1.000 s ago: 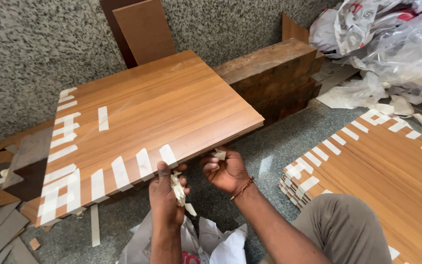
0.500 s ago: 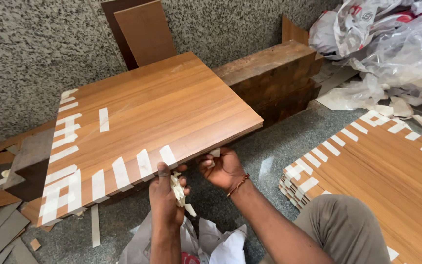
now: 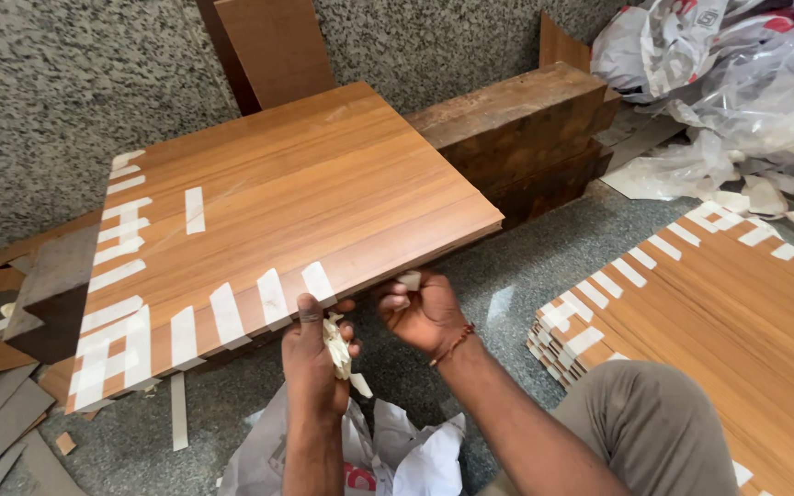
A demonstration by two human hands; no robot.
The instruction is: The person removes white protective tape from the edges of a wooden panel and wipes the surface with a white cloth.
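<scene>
Left grip [image 3: 310, 344] bunches crumpled, off-white tape [image 3: 336, 342].

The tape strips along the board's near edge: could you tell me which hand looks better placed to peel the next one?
Probably the right hand: its fingers pinch a tape piece at the wooden board edge. The left hand is full of wadded tape.

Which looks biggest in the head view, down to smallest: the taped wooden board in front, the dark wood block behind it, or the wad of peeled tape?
1. The taped wooden board, by far.
2. The dark wood block; it lies farther off, so it may look smaller than it is.
3. The wad of peeled tape in the left hand.
</scene>
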